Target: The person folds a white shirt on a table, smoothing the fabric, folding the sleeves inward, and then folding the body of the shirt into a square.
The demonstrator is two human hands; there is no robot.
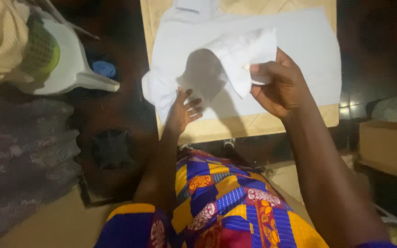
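The right hand (279,85), right of centre in the frame, pinches a raised sleeve (244,55) of the white shirt (299,50) between thumb and fingers, lifting it clear of the cloth below. The left hand (184,112), lower and left of centre, lies flat with fingers spread on the shirt's near edge. The shirt is spread over a pale wooden table (263,124) in the upper middle. At upper left stands what looks like a white plastic chair (72,64).
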